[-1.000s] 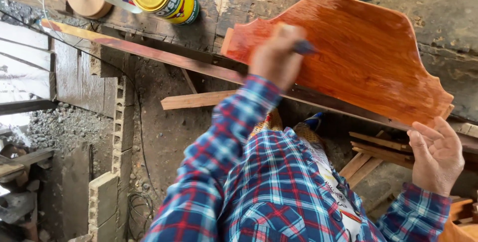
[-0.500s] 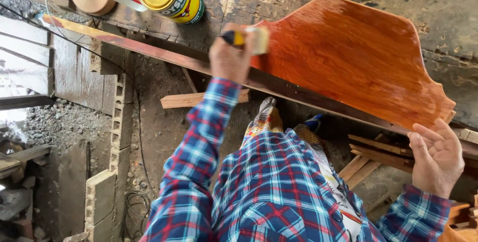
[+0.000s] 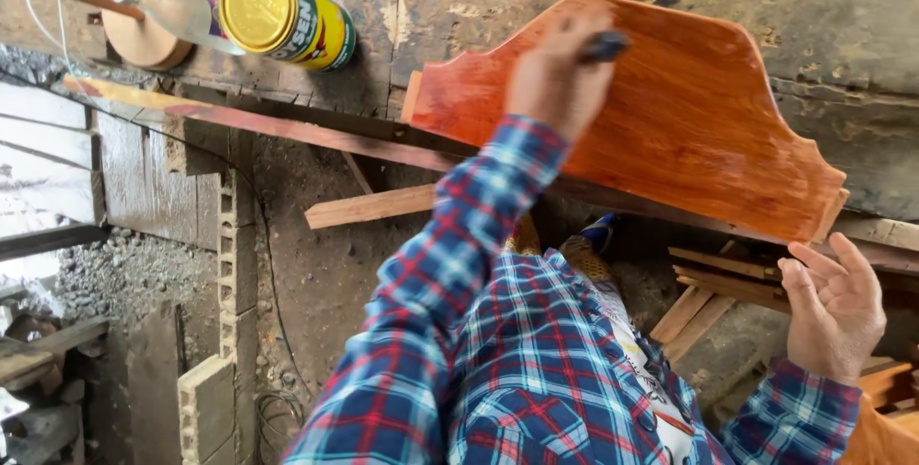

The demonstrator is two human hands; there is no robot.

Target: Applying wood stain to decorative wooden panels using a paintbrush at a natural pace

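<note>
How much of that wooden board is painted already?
Most of the shaped wooden board looks glossy orange-red, so much of the coating seems on. The left hand holds a brush against its upper part. The right hand is open by the lower corner. Whether bare patches remain, I cannot tell.

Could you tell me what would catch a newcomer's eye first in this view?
The glossy orange-red stained wooden panel with its scalloped top edge dominates the upper right, lying on a worn bench. One hand grips a dark-handled tool over the panel, its plaid sleeve filling the centre, while the other hand hangs open below the panel's lower right corner. At upper left a tin can with a yellow lid lies on its side.
</note>
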